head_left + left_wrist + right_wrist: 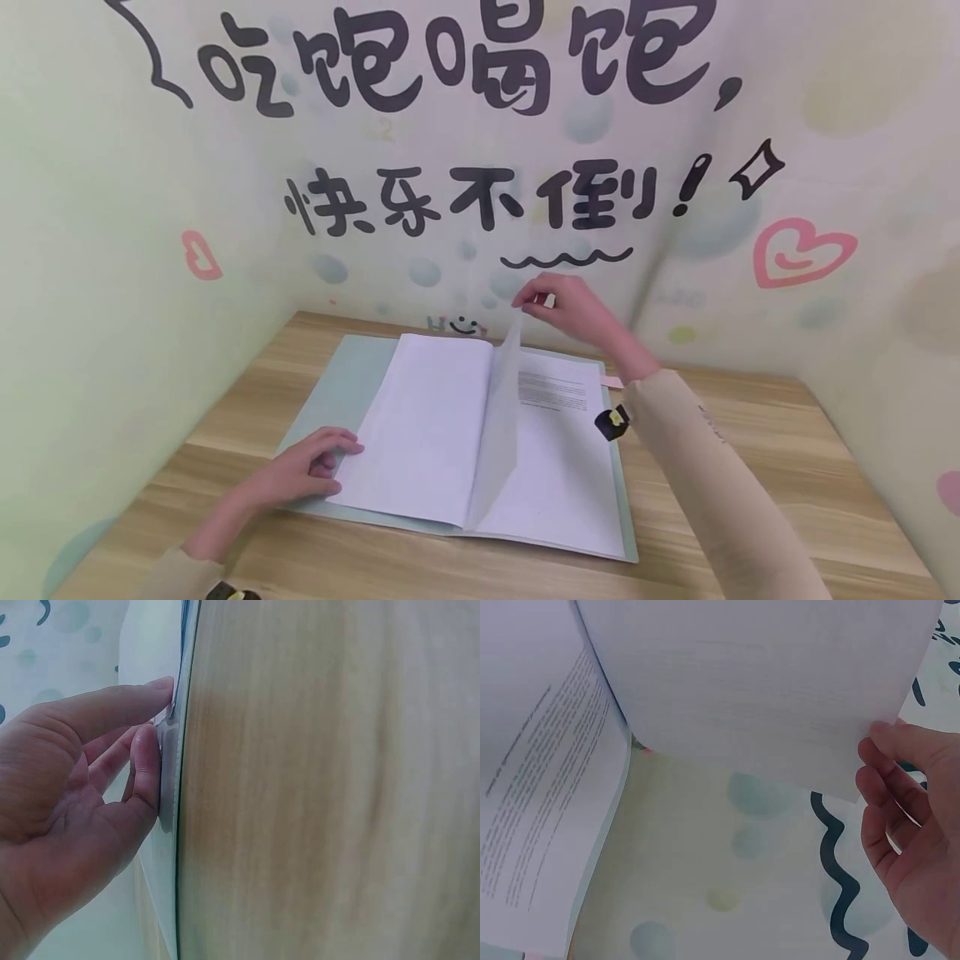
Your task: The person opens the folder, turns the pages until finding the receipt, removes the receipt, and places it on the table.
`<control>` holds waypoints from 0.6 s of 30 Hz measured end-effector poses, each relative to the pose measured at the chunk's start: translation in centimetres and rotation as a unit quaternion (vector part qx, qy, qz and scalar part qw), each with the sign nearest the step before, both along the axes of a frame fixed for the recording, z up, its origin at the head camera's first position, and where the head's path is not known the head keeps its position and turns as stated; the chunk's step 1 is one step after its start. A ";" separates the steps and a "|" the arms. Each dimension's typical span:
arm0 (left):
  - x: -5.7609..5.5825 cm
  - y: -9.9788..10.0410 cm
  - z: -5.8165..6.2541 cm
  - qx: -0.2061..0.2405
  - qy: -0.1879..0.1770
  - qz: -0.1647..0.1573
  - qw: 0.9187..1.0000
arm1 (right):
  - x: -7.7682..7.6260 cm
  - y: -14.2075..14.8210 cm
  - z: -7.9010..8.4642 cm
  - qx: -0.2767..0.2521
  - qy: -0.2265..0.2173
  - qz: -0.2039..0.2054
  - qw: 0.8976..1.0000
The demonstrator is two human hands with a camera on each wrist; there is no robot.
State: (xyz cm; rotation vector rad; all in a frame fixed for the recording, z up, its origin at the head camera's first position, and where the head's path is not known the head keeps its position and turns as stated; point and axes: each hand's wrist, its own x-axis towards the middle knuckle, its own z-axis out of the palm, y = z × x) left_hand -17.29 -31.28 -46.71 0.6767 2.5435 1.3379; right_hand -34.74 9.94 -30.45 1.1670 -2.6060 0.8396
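A light-blue folder (352, 375) of white sheets lies spread out on the wooden table. My right hand (566, 307) pinches the upper corner of one page (504, 433) between thumb and fingers, holding it nearly upright above the spine. The right wrist view shows that pinch closely, the lifted sheet (750, 690) hanging from the fingertips. Under it on the right side, a sheet with printed text (555, 467) shows. At the lower left, my left hand (311, 467) rests on the folder, fingertips touching the edge of the blank left-hand pages (420, 425).
The wooden table (750, 467) extends around the folder. Behind it stands a pale wall (480, 283) with large black characters and coloured dots. A pink tab (612, 382) sticks out at the folder's right edge. Small dark wrist pieces (613, 421) sit by the sleeves.
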 end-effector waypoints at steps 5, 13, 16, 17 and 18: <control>0.1 0.0 0.1 0.005 0.003 -0.002 1.000 | -0.4 -2.2 -0.2 -0.035 -0.002 0.014 0.999; 0.3 0.0 0.2 0.000 0.006 0.006 1.000 | -0.9 -5.8 -0.7 -0.043 -0.028 0.015 0.999; 0.3 0.0 0.2 0.001 0.006 0.009 1.000 | -1.0 -7.0 -1.0 -0.035 -0.038 0.015 0.999; 0.3 0.0 0.2 0.000 0.006 0.009 1.000 | -1.0 -7.4 -1.2 -0.031 -0.041 0.014 0.999; 0.3 0.0 0.2 0.000 0.006 0.010 1.000 | -1.1 -7.8 -1.4 -0.026 -0.043 0.013 0.999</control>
